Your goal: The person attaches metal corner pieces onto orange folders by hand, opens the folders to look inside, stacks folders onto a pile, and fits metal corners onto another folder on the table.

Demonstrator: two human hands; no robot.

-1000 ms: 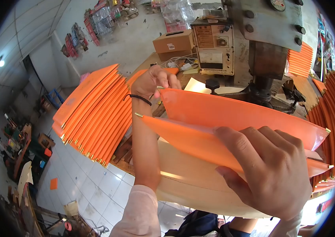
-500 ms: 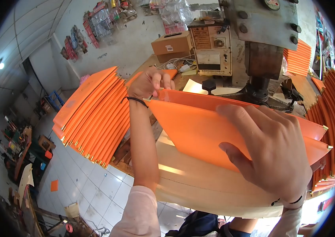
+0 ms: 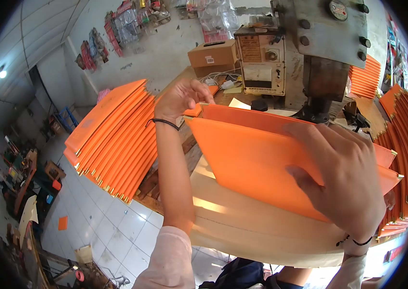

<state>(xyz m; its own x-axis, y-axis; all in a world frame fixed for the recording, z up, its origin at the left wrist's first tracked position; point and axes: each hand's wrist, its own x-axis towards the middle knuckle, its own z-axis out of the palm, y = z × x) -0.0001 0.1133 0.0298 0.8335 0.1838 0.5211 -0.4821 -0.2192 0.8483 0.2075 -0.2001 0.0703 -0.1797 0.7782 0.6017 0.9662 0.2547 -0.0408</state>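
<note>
An orange folder [image 3: 252,166] with brass-coloured corner pieces stands tilted before me, its two panels apart along the top edge. My left hand [image 3: 183,98], with a dark cord at the wrist, has thumb and fingertips bent together at the folder's upper left corner; anything small between them is hidden. Across the folder's right part lies my right hand [image 3: 341,173]. Its thumb is on the outer face and its fingers reach over the top edge around the front panel. The right fingertips are blurred by motion.
Fanned stacks of orange folders stand at left [image 3: 112,139] and right [image 3: 401,154]. Behind the folder rises a heavy press machine [image 3: 327,82], beside a control box [image 3: 262,60] and a cardboard box [image 3: 212,54]. A pale curved board [image 3: 242,231] lies below my hands.
My right hand has slid a little to the right along the folder. My left fingers have shifted slightly at the corner, and the view has moved a little.
</note>
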